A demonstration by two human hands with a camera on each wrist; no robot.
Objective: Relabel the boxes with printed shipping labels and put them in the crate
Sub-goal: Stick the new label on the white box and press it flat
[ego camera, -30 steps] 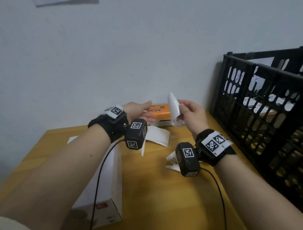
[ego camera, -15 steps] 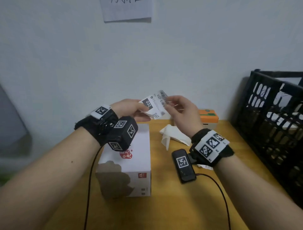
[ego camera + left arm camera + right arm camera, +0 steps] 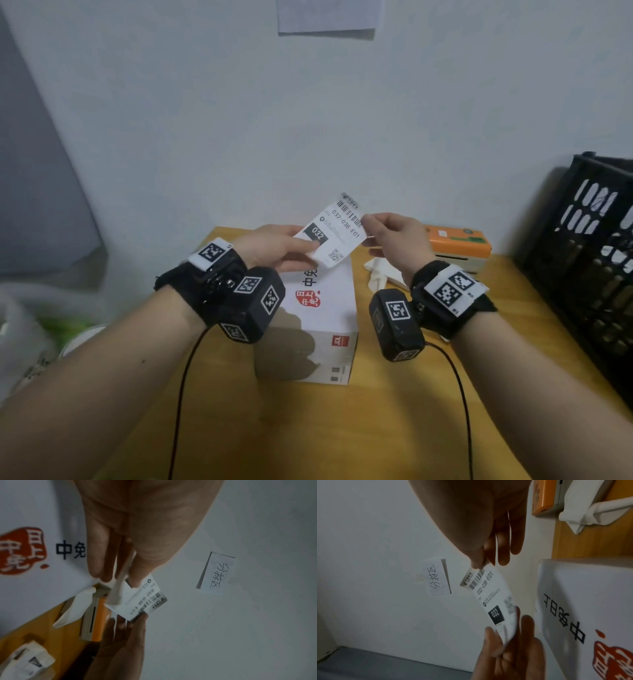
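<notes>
A printed shipping label (image 3: 337, 230) marked 032-038-E01 hangs in the air above a white box (image 3: 325, 308) with a red logo on the wooden table (image 3: 342, 428). My left hand (image 3: 281, 248) pinches the label's lower end, thumb on the black 032 patch. My right hand (image 3: 394, 236) pinches the upper barcode end. In the left wrist view the label (image 3: 145, 599) sits between my left fingers (image 3: 102, 555), and a peeled strip hangs beside it. The right wrist view shows the label (image 3: 494, 599) curving between both hands over the box (image 3: 583, 608).
A black plastic crate (image 3: 589, 260) stands at the right edge of the table. An orange label printer (image 3: 457, 245) sits against the wall, with crumpled backing paper (image 3: 380, 274) in front of it. A handwritten paper note (image 3: 327, 17) is stuck on the wall.
My head has turned left, so the white box came to the middle and the crate slid right. The label went from the right hand alone to both hands, spread flat and facing me.
</notes>
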